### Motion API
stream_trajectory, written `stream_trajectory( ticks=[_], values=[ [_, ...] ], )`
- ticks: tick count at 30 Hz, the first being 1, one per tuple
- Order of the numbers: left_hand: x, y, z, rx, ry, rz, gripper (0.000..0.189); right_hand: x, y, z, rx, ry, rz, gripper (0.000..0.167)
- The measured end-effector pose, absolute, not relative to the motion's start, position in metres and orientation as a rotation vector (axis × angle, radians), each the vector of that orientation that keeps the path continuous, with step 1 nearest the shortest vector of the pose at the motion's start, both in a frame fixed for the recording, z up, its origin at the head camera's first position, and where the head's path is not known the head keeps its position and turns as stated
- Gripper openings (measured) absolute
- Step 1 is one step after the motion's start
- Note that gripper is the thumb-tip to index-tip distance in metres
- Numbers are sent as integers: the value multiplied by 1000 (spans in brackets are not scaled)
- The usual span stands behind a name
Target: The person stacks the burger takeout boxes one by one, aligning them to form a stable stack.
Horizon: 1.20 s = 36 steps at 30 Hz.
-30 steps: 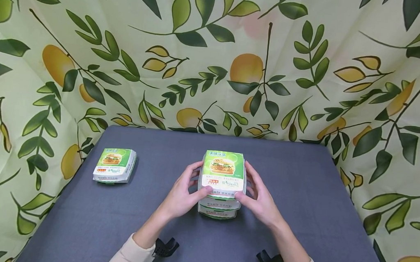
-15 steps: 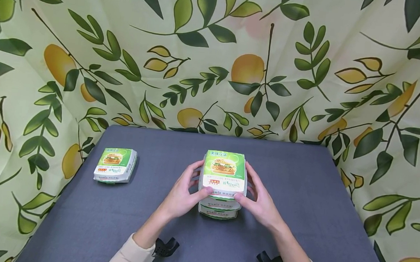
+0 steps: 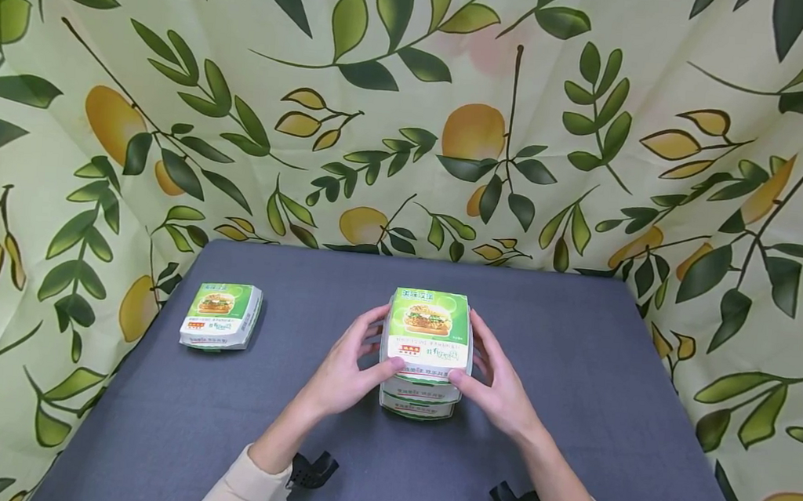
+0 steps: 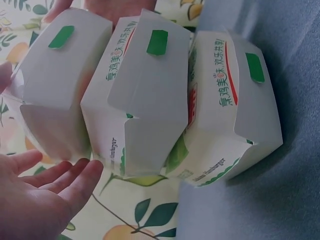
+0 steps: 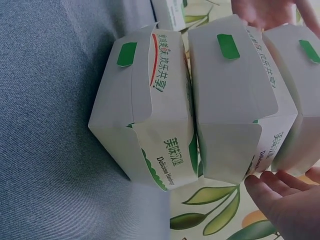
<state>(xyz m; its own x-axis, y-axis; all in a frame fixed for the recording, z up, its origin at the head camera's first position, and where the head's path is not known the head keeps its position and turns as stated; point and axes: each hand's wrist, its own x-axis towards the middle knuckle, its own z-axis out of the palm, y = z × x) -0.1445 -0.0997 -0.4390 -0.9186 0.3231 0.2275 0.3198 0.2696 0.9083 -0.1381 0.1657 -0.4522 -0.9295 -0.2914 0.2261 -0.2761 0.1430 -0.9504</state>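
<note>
Three white and green cardboard burger boxes stand in a stack at mid-table. The top burger box carries a burger picture on its lid. My left hand holds its left side, thumb at the front edge; my right hand holds the right side in the same way. Beneath it sit the middle burger box and the bottom burger box, which rests on the table. In both wrist views the boxes appear sideways, with green tabs on their fronts. The far sides of the stack are hidden.
Another burger box of the same kind lies by itself toward the table's left edge. Dark blue-grey cloth covers the table. A leaf-and-fruit patterned curtain borders the back and both sides.
Both hands stay on the top burger box, and the stack stands where it was. My left wrist has shifted very slightly to the left.
</note>
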Motion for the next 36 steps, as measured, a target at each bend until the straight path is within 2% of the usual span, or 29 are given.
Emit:
stream_trajectory(
  ticks=[22,36],
  values=[
    [-145,-148,-421,611,2831,1616,55,-139,167,-454,-586,2345,-1992,89],
    [-150,-198,-423,505,3152,1402,54,-139,167,-455,-601,2356,-1992,88]
  ],
)
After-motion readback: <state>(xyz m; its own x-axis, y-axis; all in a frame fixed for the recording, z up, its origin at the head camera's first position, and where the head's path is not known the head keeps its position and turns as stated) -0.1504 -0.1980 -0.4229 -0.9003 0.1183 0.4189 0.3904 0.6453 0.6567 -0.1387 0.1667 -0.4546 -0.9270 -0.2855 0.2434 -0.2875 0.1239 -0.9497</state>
